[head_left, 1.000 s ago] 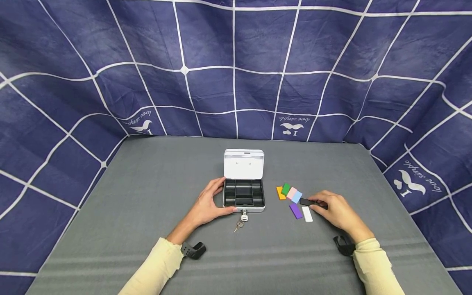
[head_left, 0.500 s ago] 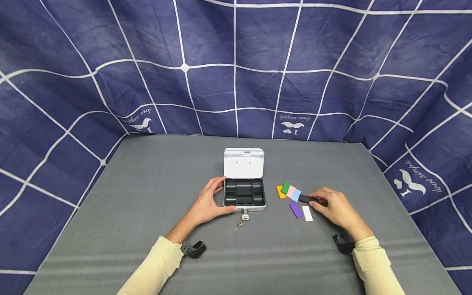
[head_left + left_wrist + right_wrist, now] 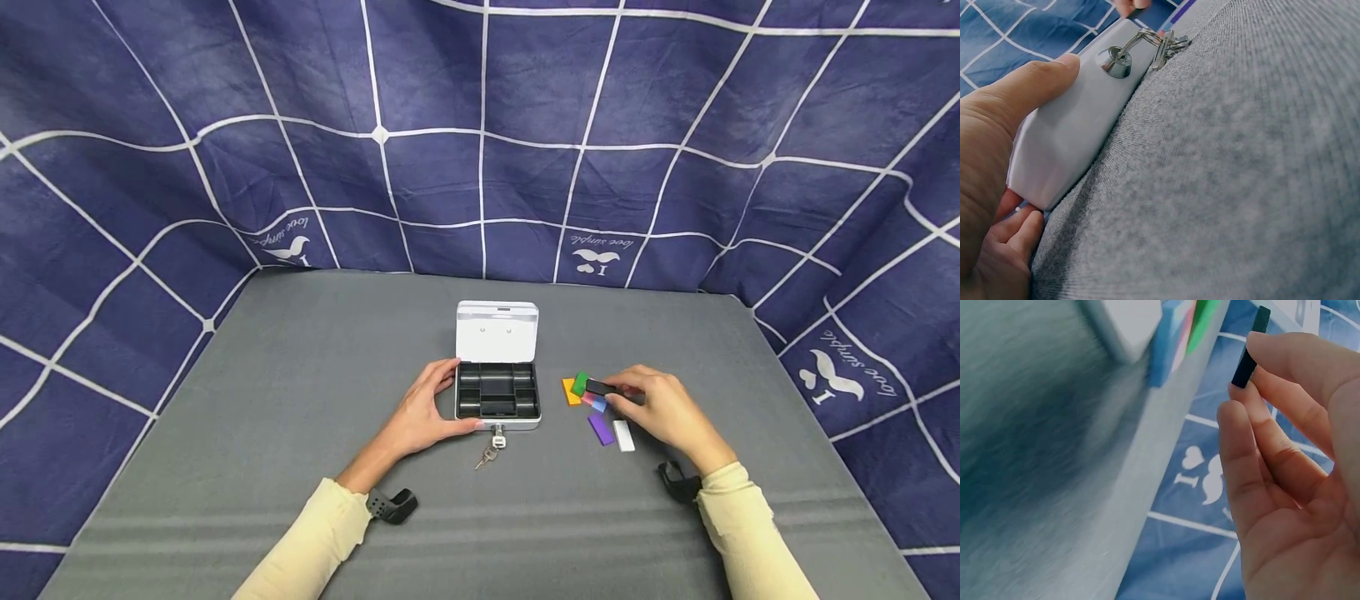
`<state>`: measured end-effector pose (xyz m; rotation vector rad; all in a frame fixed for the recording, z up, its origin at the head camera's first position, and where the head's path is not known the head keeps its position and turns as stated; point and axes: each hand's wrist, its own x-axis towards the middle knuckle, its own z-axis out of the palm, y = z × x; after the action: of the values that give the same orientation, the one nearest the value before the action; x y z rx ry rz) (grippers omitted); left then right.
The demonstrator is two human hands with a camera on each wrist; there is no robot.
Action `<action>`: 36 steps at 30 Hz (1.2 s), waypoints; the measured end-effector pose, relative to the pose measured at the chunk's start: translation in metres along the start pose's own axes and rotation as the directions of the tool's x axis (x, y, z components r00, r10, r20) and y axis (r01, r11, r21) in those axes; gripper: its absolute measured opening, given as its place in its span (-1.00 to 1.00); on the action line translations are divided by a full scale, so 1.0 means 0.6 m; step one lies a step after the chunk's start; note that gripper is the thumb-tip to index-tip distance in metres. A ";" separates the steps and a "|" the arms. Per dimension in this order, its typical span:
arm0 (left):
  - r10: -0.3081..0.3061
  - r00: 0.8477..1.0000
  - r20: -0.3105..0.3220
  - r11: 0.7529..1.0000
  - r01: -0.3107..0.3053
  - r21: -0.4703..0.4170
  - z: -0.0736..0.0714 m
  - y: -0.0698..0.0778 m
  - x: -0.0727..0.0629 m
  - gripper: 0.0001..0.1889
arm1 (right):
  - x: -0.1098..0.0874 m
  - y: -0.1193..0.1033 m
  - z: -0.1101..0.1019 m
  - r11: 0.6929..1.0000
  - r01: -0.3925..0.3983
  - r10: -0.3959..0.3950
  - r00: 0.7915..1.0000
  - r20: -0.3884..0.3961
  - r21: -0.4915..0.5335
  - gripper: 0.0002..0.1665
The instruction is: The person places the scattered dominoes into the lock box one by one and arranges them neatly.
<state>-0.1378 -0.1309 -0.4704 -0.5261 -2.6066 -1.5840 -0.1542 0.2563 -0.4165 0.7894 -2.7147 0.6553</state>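
Note:
A small white cash box [image 3: 497, 340] stands on the grey table with its lid up and a black compartment tray inside. My left hand [image 3: 420, 421] holds its left front corner, the thumb on the front wall and the fingers along the left side. Keys [image 3: 1164, 49] hang from the lock in the front. My right hand [image 3: 663, 412] pinches a black domino-like block [image 3: 1252, 350] between thumb and fingers, raised off the table. Below it lie a green block [image 3: 580, 382], an orange block [image 3: 571, 393] and partly hidden pink and light blue blocks [image 3: 597, 403].
Nearer me lie a purple block [image 3: 601, 429] and a white block [image 3: 623, 436], right of the cash box. A dark blue cloth [image 3: 420, 183] with white lines hangs behind and at both sides of the grey table [image 3: 315, 350].
My right hand has picked the black block up off the table and moved it left, over the pink and light blue blocks. My left hand stays on the cash box.

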 end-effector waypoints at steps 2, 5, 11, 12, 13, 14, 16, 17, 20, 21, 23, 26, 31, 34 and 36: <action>-0.004 1.000 0.002 1.000 0.004 -0.002 0.000 0.000 0.001 0.07 | 0.008 -0.006 0.001 1.000 -0.003 0.003 1.000 0.004 0.011 -0.74; -0.011 1.000 0.004 1.000 0.011 -0.005 0.000 0.001 0.001 0.07 | 0.019 -0.015 0.003 0.999 0.002 -0.002 1.000 -0.001 0.033 -0.74; -0.020 1.000 0.009 1.000 0.020 -0.006 -0.001 0.003 0.000 0.08 | 0.038 -0.028 0.014 0.995 0.027 -0.025 0.999 -0.024 0.098 -0.73; -0.021 1.000 0.009 1.000 0.021 -0.007 -0.001 0.004 0.000 0.08 | 0.042 -0.031 0.016 0.992 0.031 -0.028 0.999 -0.027 0.118 -0.73; -0.020 1.000 0.009 1.000 0.021 -0.007 -0.001 0.004 0.000 0.08 | 0.045 -0.032 0.018 0.990 0.035 -0.031 0.999 -0.030 0.138 -0.73; -0.019 1.000 0.009 1.000 0.019 -0.007 -0.001 0.003 0.000 0.08 | 0.048 -0.035 0.019 0.987 0.035 -0.030 0.999 -0.032 0.158 -0.72; -0.011 1.000 0.008 1.000 0.011 -0.006 -0.001 0.003 0.001 0.07 | 0.054 -0.039 0.023 0.981 0.026 -0.019 0.999 -0.036 0.194 -0.72; -0.007 1.000 0.008 1.000 0.007 -0.005 0.000 0.002 0.001 0.07 | 0.058 -0.041 0.026 0.977 0.023 -0.015 0.999 -0.040 0.212 -0.72; 0.002 1.000 0.007 1.000 -0.002 -0.003 0.000 0.001 0.002 0.07 | 0.069 -0.048 0.035 0.968 -0.001 0.013 0.999 -0.046 0.252 -0.73; 0.005 1.000 0.007 1.000 -0.005 -0.004 0.000 0.001 0.002 0.07 | 0.073 -0.050 0.039 0.965 -0.006 0.019 0.999 -0.048 0.261 -0.73; 0.007 1.000 0.007 1.000 -0.007 -0.006 0.001 0.002 0.002 0.07 | 0.080 -0.055 0.045 0.961 -0.011 0.025 0.999 -0.047 0.277 -0.73; 0.007 1.000 0.007 1.000 -0.007 -0.005 0.001 0.002 0.001 0.08 | 0.091 -0.063 0.054 0.956 -0.014 0.025 0.999 -0.034 0.292 -0.73; 0.009 1.000 0.007 1.000 -0.009 -0.001 0.001 0.002 0.001 0.07 | 0.105 -0.076 0.069 0.944 -0.031 0.031 0.999 0.005 0.328 -0.71; 0.022 1.000 0.005 1.000 -0.022 0.002 0.001 0.002 0.001 0.06 | 0.111 -0.083 0.076 0.938 -0.042 0.036 0.999 0.022 0.345 -0.71; 0.027 1.000 0.003 1.000 -0.027 0.007 0.001 0.001 0.001 0.06 | 0.116 -0.086 0.081 0.936 -0.037 0.029 0.999 0.027 0.350 -0.72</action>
<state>-0.1379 -0.1300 -0.4698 -0.5620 -2.5947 -1.5673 -0.1875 0.1627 -0.4168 0.8313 -2.6697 1.1677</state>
